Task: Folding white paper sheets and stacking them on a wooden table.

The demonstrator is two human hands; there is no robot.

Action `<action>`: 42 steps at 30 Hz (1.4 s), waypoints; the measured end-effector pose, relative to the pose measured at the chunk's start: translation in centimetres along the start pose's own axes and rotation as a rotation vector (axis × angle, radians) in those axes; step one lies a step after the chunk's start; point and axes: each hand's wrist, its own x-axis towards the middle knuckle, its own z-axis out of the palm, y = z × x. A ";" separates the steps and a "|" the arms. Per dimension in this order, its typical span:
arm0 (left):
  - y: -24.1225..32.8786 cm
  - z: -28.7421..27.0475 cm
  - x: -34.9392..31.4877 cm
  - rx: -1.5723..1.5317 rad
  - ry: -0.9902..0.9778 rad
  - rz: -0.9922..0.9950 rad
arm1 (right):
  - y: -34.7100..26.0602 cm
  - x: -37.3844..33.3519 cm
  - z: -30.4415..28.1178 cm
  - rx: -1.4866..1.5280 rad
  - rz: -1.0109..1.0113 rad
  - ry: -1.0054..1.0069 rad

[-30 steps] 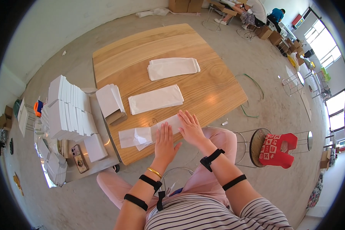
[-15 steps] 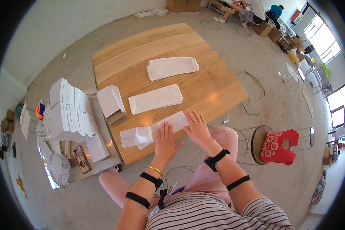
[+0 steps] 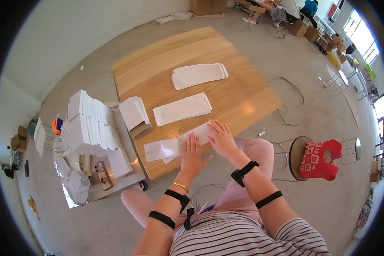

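Observation:
A long white paper-like piece, with a shiny, translucent-looking patch toward its left end, lies flat along the near edge of the wooden table. My left hand rests palm down on its middle, fingers stretched out. At its right end my right hand also lies flat, covering part of it. Beyond my hands is a pile of folded white pieces, and a second similar pile lies farther back. Left of the nearer pile, white cards or flat boxes lean by a brown cardboard piece.
A metal cart at the left bears tall rows of white boxes and a phone. To the right, a red bag sits on a round stool. Other people sit far back near cardboard boxes.
The view has shifted slightly, so the table and cart appear farther right. Both hands stay flat on the white piece, with little movement.

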 end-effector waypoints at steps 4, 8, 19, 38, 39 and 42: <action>0.1 -1.3 -2.4 -0.112 0.102 0.082 | -2.7 0.5 -0.6 0.260 -0.011 -0.007; -1.8 -1.9 -7.8 -0.324 0.126 0.184 | -9.2 0.5 0.1 0.487 -0.203 -0.202; -5.2 -4.8 -16.1 -0.356 0.101 -0.321 | -17.4 0.3 9.2 -0.010 -0.522 -0.209; -1.4 -5.6 -9.0 -0.307 0.372 -0.134 | -2.5 1.0 -1.8 1.888 0.158 -0.004; -1.2 -5.4 -8.5 -0.300 0.365 -0.133 | -2.5 0.8 -2.2 1.897 0.161 0.000; -0.4 -4.5 -7.1 -0.184 0.247 -0.167 | -1.8 0.1 -2.8 2.011 0.263 0.068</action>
